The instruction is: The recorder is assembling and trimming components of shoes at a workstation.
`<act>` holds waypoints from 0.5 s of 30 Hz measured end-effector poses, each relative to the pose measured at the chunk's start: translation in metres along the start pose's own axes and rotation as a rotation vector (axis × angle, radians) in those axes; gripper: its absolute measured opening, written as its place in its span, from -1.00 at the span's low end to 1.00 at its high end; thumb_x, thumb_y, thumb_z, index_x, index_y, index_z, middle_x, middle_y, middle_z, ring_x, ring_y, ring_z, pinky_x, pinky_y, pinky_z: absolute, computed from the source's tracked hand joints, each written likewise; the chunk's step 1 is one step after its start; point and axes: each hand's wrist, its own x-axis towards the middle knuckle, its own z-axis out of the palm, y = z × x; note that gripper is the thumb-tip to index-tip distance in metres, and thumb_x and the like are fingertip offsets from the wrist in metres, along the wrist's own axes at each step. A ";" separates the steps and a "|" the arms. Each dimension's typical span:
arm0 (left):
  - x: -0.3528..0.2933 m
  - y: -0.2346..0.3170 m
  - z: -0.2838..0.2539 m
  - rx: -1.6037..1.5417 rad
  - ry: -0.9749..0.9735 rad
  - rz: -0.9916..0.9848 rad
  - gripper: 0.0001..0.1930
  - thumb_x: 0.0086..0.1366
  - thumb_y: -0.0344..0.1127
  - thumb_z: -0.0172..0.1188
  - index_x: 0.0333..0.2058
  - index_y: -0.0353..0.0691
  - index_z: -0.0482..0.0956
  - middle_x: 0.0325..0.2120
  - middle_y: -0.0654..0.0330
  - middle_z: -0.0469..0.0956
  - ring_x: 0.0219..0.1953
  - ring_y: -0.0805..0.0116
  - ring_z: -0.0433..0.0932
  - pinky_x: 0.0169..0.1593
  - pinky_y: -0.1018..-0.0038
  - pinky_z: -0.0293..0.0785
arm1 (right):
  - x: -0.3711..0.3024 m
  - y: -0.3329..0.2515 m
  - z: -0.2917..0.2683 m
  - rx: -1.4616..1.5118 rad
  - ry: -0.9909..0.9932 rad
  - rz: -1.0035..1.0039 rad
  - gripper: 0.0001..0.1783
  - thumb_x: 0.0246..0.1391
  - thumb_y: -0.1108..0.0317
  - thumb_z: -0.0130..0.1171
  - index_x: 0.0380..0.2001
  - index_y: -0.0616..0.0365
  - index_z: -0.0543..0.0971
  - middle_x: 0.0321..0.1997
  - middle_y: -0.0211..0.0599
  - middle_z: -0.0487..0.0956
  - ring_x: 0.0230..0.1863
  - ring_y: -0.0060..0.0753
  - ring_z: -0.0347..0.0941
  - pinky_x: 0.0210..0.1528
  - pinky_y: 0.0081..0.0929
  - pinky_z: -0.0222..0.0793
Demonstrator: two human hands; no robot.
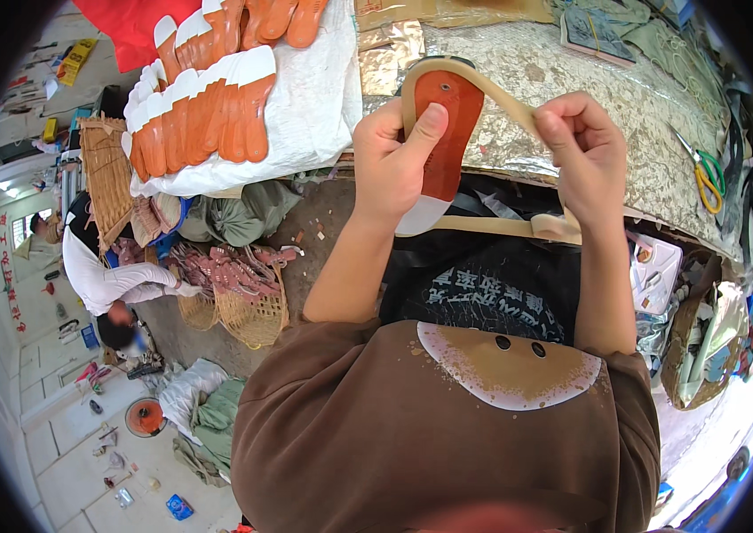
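Note:
Upright in front of me is an orange-brown shoe sole (pixel 452 133) with a white heel end. My left hand (pixel 394 160) grips it from the left, thumb pressed on its face. A tan strip (pixel 505 102) runs along the rounded toe edge and stretches off to the right. My right hand (pixel 582 151) pinches that strip between thumb and fingers, away from the sole. More of the strip passes below the sole's heel and across to a loop under my right hand. The fingers of my left hand behind the sole are hidden.
Several similar soles (pixel 203 111) lie in rows on a white sheet (pixel 314 98) at left. Scissors (pixel 708 182) with green and yellow handles rest on the worn worktable (pixel 661 115) at right. Wicker baskets (pixel 257 306) stand on the floor; another person (pixel 110 266) bends nearby.

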 end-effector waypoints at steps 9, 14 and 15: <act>-0.002 0.002 0.032 -0.162 0.269 0.078 -0.74 0.34 -0.21 0.15 -0.25 -0.34 0.57 -0.46 0.38 0.52 -0.42 0.66 0.41 -0.32 0.63 0.37 | 0.000 -0.014 0.045 -0.462 -0.009 -0.183 -0.90 0.09 0.44 0.21 -0.42 0.21 0.51 -0.64 -0.36 0.50 -0.64 -0.57 0.34 -0.50 -0.67 0.26; 0.007 0.000 0.030 -0.071 0.154 -0.053 -0.78 0.22 -0.37 0.24 -0.21 -0.38 0.58 -0.39 0.30 0.57 -0.34 0.60 0.50 -0.26 0.62 0.44 | 0.009 -0.004 0.031 -0.604 -0.111 -0.328 -0.85 -0.04 0.45 0.25 -0.45 0.25 0.48 -0.55 -0.29 0.35 -0.48 -0.25 0.41 -0.46 -0.49 0.35; 0.005 -0.005 0.028 -0.078 0.099 -0.143 -0.78 0.23 -0.42 0.20 -0.16 -0.40 0.58 -0.34 0.25 0.60 -0.30 0.57 0.53 -0.24 0.60 0.46 | 0.009 -0.004 0.030 -0.605 -0.115 -0.300 -0.85 -0.04 0.45 0.25 -0.45 0.25 0.48 -0.55 -0.29 0.35 -0.48 -0.25 0.41 -0.46 -0.49 0.35</act>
